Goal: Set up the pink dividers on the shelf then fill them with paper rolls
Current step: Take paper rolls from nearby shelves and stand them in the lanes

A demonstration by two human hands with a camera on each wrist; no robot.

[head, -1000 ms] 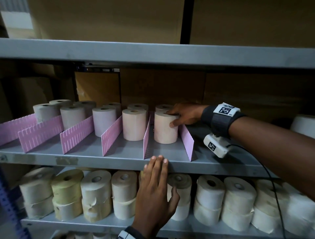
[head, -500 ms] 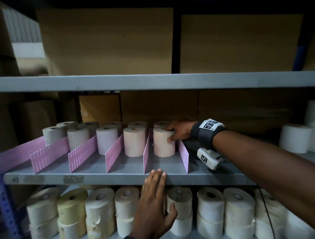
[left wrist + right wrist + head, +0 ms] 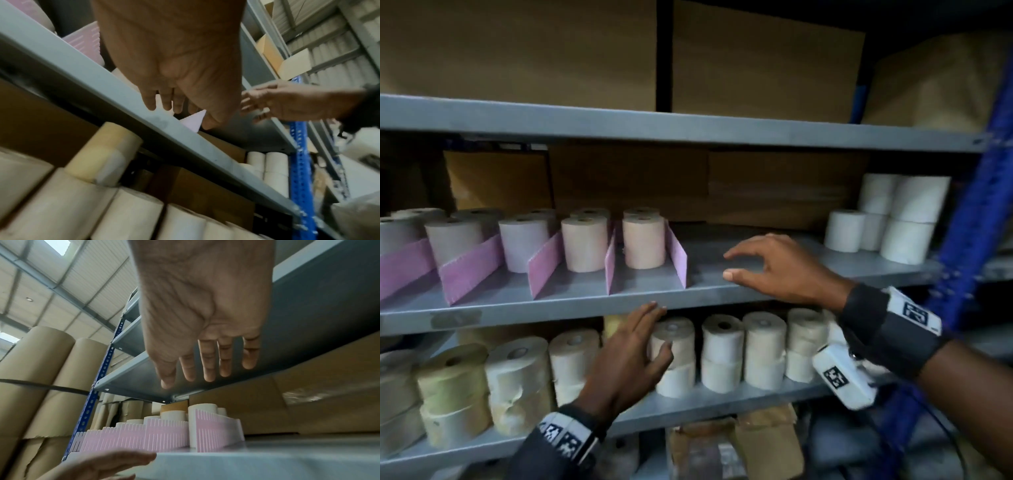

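Several pink dividers point(image 3: 676, 251) stand upright on the grey middle shelf point(image 3: 585, 305), and paper rolls point(image 3: 643, 241) stand in the slots between them. The rightmost slot holds a pale orange roll with another behind it. My right hand point(image 3: 767, 265) hovers open over the bare shelf to the right of the last divider, holding nothing. My left hand point(image 3: 635, 346) is open just below the shelf's front edge, fingers straight, in front of the lower rolls. The dividers point(image 3: 170, 433) and my open right hand point(image 3: 205, 366) also show in the right wrist view.
A stack of white rolls point(image 3: 890, 219) stands at the right end of the middle shelf. The lower shelf point(image 3: 688, 407) is packed with cream rolls point(image 3: 722, 353). Brown boxes point(image 3: 763, 58) fill the top shelf. A blue upright point(image 3: 976, 222) borders the right side.
My right hand has let go of the pale orange roll and drawn back to the right over the bare shelf. My left hand has slipped off the shelf edge, slightly lower. The view shifted right.
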